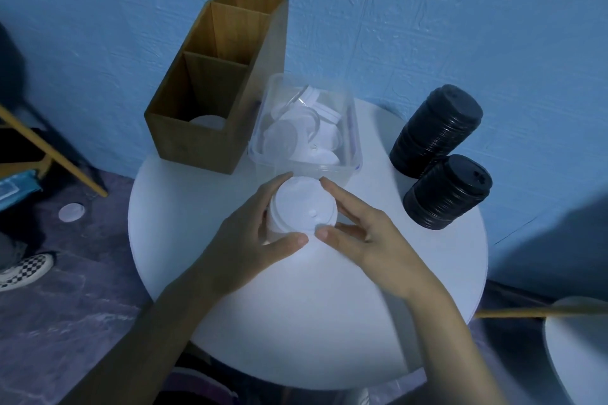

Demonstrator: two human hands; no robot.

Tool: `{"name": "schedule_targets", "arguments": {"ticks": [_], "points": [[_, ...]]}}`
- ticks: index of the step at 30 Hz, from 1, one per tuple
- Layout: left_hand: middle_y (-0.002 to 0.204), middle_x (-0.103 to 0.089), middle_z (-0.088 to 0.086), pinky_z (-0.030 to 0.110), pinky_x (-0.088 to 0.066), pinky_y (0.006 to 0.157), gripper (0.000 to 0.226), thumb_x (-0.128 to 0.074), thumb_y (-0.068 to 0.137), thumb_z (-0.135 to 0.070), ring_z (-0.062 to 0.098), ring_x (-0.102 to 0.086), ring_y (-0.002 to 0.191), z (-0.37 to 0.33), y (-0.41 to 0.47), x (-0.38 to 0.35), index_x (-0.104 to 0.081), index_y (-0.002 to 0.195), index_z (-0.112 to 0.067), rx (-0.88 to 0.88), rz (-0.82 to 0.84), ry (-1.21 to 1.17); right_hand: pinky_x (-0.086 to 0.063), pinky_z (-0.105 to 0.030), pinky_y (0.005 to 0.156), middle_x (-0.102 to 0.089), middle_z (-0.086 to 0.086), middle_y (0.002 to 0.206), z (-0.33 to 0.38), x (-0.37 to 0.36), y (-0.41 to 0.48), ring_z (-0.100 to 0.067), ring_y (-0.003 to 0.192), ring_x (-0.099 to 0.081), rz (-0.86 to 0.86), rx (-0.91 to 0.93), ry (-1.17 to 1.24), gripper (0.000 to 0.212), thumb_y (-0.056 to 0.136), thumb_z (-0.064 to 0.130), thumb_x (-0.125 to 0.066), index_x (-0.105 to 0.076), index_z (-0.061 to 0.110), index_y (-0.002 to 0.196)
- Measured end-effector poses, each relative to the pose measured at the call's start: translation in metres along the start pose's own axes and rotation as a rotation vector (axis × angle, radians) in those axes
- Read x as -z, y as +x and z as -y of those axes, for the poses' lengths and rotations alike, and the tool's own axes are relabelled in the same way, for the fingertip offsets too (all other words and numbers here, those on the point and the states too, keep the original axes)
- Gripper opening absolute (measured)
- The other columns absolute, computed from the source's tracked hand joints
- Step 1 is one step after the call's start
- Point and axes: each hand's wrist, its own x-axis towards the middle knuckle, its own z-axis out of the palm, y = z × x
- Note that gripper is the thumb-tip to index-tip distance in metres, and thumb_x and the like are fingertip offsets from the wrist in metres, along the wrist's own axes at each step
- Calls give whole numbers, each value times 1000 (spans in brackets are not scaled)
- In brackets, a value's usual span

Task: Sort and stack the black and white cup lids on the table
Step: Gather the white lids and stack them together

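A short stack of white lids [301, 207] stands on the round white table [329, 322], just in front of a clear plastic box [263, 154] that holds several loose white lids [296, 138]. My left hand [250, 240] curls round the stack's left side, thumb at its front. My right hand [368, 240] touches its right side with straight fingers, thumb meeting the front rim. Two stacks of black lids [437, 131] [449, 197] stand at the table's right.
A wooden divided box [204, 141] stands at the back left with a white lid [207, 122] in its front compartment. One white lid [71, 212] lies on the floor at left, near a checkered shoe [24, 270]. Behind is a blue wall.
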Motion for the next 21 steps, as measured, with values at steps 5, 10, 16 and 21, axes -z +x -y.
{"name": "schedule_targets", "arguments": {"ticks": [5, 10, 16, 21], "points": [[138, -42, -46, 26, -49, 106, 82, -74, 69, -70, -14, -46, 127, 5, 1, -2, -27, 137, -68, 29, -6, 8, -54, -38, 102, -72, 14, 121, 12, 14, 14, -5, 107, -70, -104, 20, -251, 48, 86, 52, -74, -61, 50, 133], [138, -42, -45, 33, -50, 108, 83, -74, 69, -70, -15, -45, 128, 6, 2, -3, -30, 139, -63, 43, -15, 21, -59, -38, 84, -76, 19, 92, 48, 19, 49, -8, 83, -71, -421, 207, -398, 17, 97, 28, -64, -77, 31, 107], [139, -46, -40, 34, -53, 105, 83, -74, 69, -69, -8, -48, 129, 4, 2, -3, -34, 140, -57, 45, -26, 0, -47, -34, 99, -71, 8, 128, 63, 14, 120, -22, 110, -67, -340, 83, -718, 33, 99, 34, -61, -67, 26, 131], [141, -47, -37, 35, -52, 106, 87, -76, 68, -68, -5, -49, 130, 5, 1, -2, -35, 143, -54, 78, -11, -29, -44, -32, 90, -70, -1, 125, 63, 1, 155, -26, 119, -60, -355, 4, -853, 44, 94, 49, -66, -65, 26, 132]]}}
